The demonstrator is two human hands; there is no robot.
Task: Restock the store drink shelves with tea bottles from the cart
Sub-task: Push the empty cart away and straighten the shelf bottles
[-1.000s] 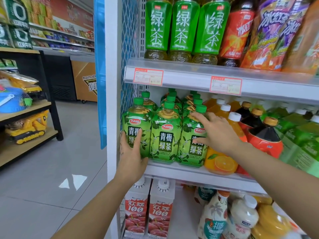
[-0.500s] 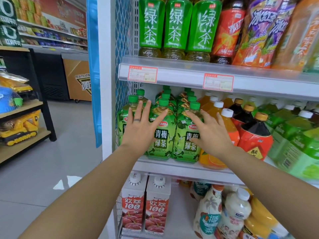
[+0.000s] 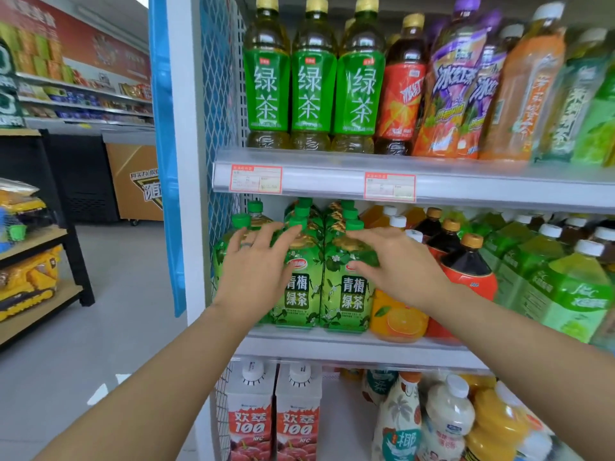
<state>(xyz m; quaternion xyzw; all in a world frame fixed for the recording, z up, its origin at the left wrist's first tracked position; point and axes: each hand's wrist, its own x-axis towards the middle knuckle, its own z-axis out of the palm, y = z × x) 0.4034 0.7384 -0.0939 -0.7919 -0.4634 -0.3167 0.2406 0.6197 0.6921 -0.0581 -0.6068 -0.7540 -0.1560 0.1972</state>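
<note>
Large green plum tea bottles (image 3: pixel 299 287) with green caps stand in rows at the left end of the middle shelf (image 3: pixel 349 344). My left hand (image 3: pixel 256 271) lies with spread, straight fingers over the front left bottle, hiding most of it. My right hand (image 3: pixel 392 264) reaches in from the right with straight fingers across the shoulder of the third front bottle (image 3: pixel 349 294). Neither hand grips anything. No cart is in view.
Slim green tea bottles (image 3: pixel 311 78) and other drinks fill the upper shelf. Orange juice (image 3: pixel 399 317) and dark-capped bottles (image 3: pixel 466 264) stand right of the plum tea. Red juice cartons (image 3: pixel 273 424) sit below. A white upright (image 3: pixel 183 161) edges the unit; the aisle floor (image 3: pixel 100 311) lies left.
My left hand rose from the lower side of the front left bottle to lie flat over its front. My right hand slid slightly left along the third bottle's shoulder. The camera tilted up.
</note>
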